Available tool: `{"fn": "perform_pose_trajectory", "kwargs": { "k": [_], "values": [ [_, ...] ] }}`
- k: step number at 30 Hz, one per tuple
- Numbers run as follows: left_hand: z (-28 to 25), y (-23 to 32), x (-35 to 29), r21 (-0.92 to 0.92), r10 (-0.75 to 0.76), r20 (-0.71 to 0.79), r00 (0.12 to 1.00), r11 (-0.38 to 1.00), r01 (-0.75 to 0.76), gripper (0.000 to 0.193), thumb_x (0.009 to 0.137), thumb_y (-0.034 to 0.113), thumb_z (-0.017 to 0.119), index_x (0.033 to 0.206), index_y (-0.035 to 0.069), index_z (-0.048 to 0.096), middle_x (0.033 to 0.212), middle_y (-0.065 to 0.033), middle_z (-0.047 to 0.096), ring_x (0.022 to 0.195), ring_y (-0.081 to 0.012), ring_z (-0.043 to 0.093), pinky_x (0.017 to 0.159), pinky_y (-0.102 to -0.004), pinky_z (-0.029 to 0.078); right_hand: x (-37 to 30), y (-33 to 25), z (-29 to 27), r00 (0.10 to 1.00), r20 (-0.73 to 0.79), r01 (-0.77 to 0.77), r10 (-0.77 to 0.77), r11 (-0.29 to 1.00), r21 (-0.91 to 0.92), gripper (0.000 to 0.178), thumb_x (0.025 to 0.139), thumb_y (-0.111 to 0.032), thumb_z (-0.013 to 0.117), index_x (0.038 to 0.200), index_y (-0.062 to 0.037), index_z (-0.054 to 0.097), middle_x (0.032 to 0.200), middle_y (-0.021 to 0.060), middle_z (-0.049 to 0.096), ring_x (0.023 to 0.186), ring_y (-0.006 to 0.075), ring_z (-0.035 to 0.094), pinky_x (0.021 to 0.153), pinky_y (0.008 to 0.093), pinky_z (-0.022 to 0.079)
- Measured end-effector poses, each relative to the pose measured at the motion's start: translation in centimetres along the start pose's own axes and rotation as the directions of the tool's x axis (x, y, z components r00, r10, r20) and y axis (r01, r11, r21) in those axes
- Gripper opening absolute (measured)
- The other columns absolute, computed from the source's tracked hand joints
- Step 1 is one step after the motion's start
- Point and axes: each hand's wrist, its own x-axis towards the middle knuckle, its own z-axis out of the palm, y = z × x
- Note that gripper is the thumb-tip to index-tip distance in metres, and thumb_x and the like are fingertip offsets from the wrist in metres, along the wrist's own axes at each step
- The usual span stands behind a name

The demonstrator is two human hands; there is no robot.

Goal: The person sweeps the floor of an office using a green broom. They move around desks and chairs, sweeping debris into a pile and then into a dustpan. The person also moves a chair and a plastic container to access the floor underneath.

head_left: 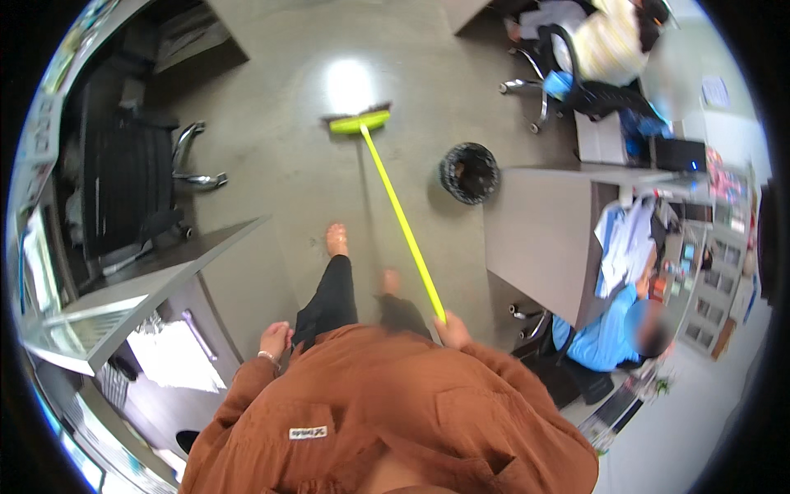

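A broom with a long yellow-green handle [399, 212] reaches from my body out over the floor. Its matching head [360, 123], fringed with dark bristles, rests flat on the floor ahead of me. My right hand [452, 331] is closed around the top end of that handle. At my left side, near my thigh, my left hand [276, 338] hangs with curled fingers and nothing visible in it. A bracelet [268, 356] circles the left wrist.
A black-lined bin [470, 173] stands right of the broom, beside a grey desk panel [539, 239]. Left are a black office chair [127, 177] and another desk edge [177, 276]. Two people sit at right: one in light yellow [607, 48], one in blue [605, 339].
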Motion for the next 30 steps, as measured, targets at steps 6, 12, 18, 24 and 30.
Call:
{"fn": "perform_pose_trajectory", "kwargs": {
  "k": [6, 12, 18, 24, 30],
  "values": [
    [0.7, -0.4, 1.9, -0.024, 0.079, 0.051, 0.996, 0.997, -0.078, 0.021, 0.088, 0.026, 0.059, 0.095, 0.006, 0.058, 0.071, 0.0007, 0.056, 0.058, -0.0083, 0.050, 0.053, -0.0218, 0.041, -2.8, 13.3, 3.3, 0.969, 0.217, -0.174, 0.115, 0.946, 0.273, 0.036, 0.090, -0.034, 0.051, 0.103, -0.0013, 0.059, 0.081, 0.0164, 0.060, 0.078, 0.0252, 0.058, 0.072, 0.0397, 0.044],
    [-0.3, 2.7, 0.9, -0.132, -0.076, 0.008, 0.997, 0.988, 0.076, 0.021, 0.090, 0.026, 0.056, 0.096, 0.007, 0.056, 0.076, -0.0008, 0.059, 0.065, -0.0103, 0.056, 0.056, -0.0238, 0.045, 4.7, -0.8, 4.4, 0.971, 0.227, -0.054, 0.082, 0.991, -0.127, 0.045, 0.090, -0.040, 0.047, 0.113, -0.0021, 0.054, 0.102, 0.0237, 0.060, 0.093, 0.0365, 0.059, 0.078, 0.0420, 0.045],
    [-2.3, 1.3, 1.1, -0.187, -0.104, 0.008, 0.995, 0.977, 0.104, 0.019, 0.091, 0.027, 0.053, 0.095, 0.008, 0.055, 0.075, -0.0007, 0.059, 0.064, -0.0114, 0.056, 0.054, -0.0242, 0.047, 18.1, -13.9, 2.2, 0.987, 0.109, -0.136, 0.118, 0.974, 0.183, 0.039, 0.090, -0.042, 0.048, 0.088, -0.0027, 0.053, 0.068, 0.0117, 0.056, 0.060, 0.0264, 0.055, 0.057, 0.0403, 0.044],
    [-2.7, 0.5, 1.6, -0.257, -0.138, -0.006, 0.990, 0.957, 0.132, 0.018, 0.091, 0.026, 0.053, 0.093, 0.008, 0.055, 0.074, -0.0013, 0.058, 0.061, -0.0109, 0.055, 0.053, -0.0247, 0.048, 5.8, -3.3, 1.4, 0.951, 0.093, -0.308, 0.294, 0.908, 0.285, 0.037, 0.089, -0.040, 0.050, 0.085, -0.0032, 0.053, 0.064, 0.0085, 0.053, 0.059, 0.0209, 0.053, 0.055, 0.0368, 0.042],
    [-0.4, 1.8, 1.8, -0.099, -0.069, 0.018, 0.997, 0.993, 0.071, 0.019, 0.091, 0.027, 0.053, 0.091, 0.008, 0.055, 0.070, -0.0008, 0.057, 0.056, -0.0094, 0.051, 0.050, -0.0228, 0.042, -0.2, 8.5, 2.4, 0.974, -0.052, -0.220, 0.221, 0.975, 0.036, 0.035, 0.088, -0.033, 0.051, 0.093, 0.0001, 0.058, 0.068, 0.0135, 0.057, 0.064, 0.0265, 0.057, 0.061, 0.0406, 0.045]
  ]
}}
